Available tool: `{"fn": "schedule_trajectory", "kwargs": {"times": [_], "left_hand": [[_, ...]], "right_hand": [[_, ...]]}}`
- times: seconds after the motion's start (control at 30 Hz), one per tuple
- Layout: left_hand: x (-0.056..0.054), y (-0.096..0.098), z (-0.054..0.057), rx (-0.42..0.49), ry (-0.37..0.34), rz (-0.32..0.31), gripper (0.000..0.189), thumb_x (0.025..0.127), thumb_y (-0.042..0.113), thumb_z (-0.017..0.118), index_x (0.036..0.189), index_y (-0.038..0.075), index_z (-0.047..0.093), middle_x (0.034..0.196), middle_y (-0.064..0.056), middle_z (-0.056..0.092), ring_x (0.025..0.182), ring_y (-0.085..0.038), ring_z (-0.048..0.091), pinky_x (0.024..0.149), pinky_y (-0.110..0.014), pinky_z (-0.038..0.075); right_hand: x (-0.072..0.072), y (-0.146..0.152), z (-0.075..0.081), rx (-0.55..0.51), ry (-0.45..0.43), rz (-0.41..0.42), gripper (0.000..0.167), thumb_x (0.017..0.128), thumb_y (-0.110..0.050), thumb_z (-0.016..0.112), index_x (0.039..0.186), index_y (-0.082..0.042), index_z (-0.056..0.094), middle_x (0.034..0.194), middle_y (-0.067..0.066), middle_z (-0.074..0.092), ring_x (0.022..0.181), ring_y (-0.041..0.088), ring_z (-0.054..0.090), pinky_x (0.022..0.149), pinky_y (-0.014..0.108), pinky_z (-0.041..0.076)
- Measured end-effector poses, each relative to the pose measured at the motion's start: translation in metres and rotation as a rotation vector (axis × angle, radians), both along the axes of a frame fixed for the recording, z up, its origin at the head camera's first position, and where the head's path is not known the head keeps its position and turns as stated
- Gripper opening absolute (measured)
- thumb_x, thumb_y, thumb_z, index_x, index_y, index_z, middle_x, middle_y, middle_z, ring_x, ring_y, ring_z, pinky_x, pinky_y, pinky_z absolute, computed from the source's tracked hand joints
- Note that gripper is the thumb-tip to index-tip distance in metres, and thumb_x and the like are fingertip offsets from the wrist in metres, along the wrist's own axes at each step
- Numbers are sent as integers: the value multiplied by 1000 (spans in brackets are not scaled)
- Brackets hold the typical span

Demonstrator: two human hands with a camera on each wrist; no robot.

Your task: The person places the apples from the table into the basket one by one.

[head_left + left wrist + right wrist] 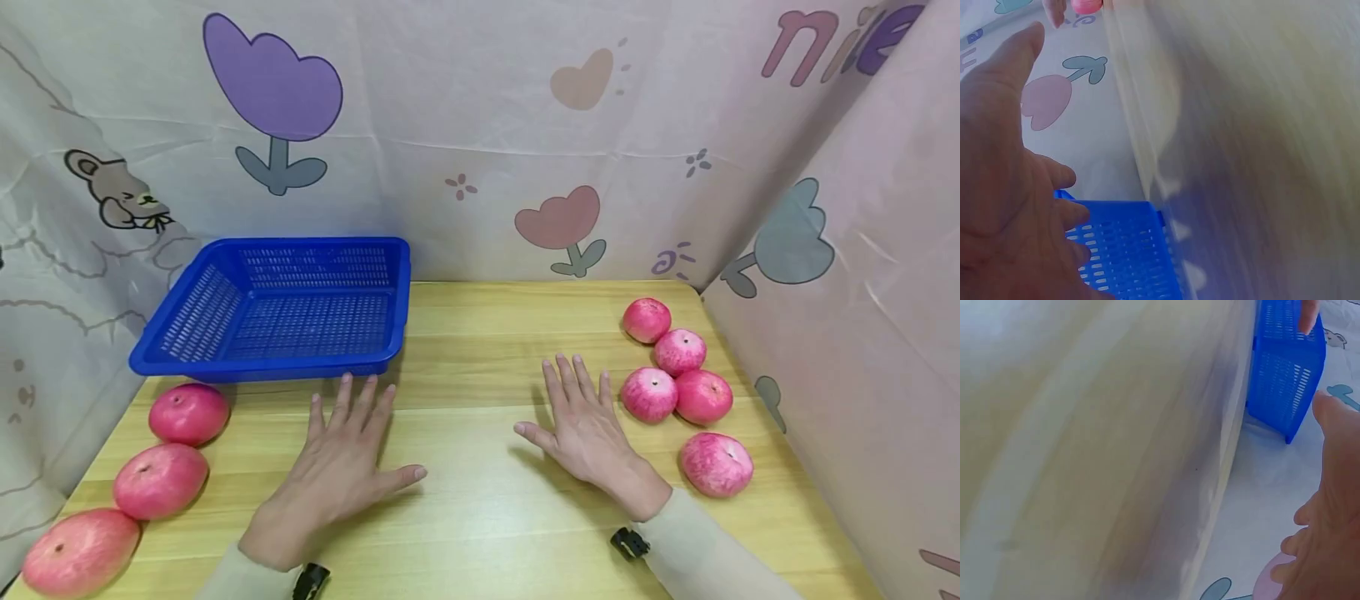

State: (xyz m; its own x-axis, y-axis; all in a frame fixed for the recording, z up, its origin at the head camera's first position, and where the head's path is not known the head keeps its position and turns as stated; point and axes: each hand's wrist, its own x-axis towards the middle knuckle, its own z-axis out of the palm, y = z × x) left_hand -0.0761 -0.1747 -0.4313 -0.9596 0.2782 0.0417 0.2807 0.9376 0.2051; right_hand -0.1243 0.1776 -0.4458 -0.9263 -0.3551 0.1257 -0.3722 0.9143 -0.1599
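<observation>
My left hand (337, 471) hovers palm down over the wooden table, fingers spread, just in front of a blue plastic basket (273, 367). Nothing is in its grasp. In the left wrist view the thumb and fingertips show beside the basket (1125, 250). Out to the right, my right hand (588, 437) is likewise spread above the table and holds nothing. Nearest to it are a pink round fruit (648, 395) and a speckled pink fruit (716, 464). The right wrist view shows this hand (1329, 512) with the basket (1282, 381) beyond.
Left of my left hand, three pink fruits (161, 481) run in a line along the table's left side. More pink fruits (681, 352) cluster on the right. A printed cloth (465, 100) hangs behind the table (480, 517) and along its sides.
</observation>
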Motion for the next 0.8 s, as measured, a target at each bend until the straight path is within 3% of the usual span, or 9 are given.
{"fn": "schedule_trajectory", "kwargs": {"times": [0.2, 0.43, 0.63, 0.8], "left_hand": [[7, -9, 15, 23, -8, 15, 115, 87, 82, 63, 168, 9, 26, 174, -23, 19, 161, -51, 4, 123, -78, 5], [13, -35, 46, 22, 40, 27, 113, 92, 82, 56, 169, 6, 22, 172, -27, 21, 160, -52, 6, 125, -75, 6], [2, -68, 64, 13, 108, 90, 111, 95, 75, 59, 167, 0, 21, 169, -34, 21, 159, -55, 4, 124, -75, 1], [-12, -92, 63, 14, 82, 171, 115, 95, 77, 57, 167, -3, 17, 170, -35, 16, 159, -55, -5, 119, -80, -7]], "right_hand": [[-3, -5, 5, -24, -2, 1, 105, 98, -78, 46, 168, -4, 22, 175, 20, 17, 163, 42, 11, 127, 71, 9], [-12, -17, 18, -29, 41, 30, 103, 99, -75, 50, 166, -1, 25, 175, 21, 18, 162, 44, 16, 128, 68, 14], [-27, -41, 32, -12, 44, 94, 102, 101, -75, 46, 168, -3, 20, 175, 20, 14, 163, 41, 13, 130, 64, 13], [-37, -68, 41, -8, 37, 149, 101, 101, -76, 43, 169, -5, 17, 176, 18, 14, 163, 38, 12, 130, 63, 13]]}}
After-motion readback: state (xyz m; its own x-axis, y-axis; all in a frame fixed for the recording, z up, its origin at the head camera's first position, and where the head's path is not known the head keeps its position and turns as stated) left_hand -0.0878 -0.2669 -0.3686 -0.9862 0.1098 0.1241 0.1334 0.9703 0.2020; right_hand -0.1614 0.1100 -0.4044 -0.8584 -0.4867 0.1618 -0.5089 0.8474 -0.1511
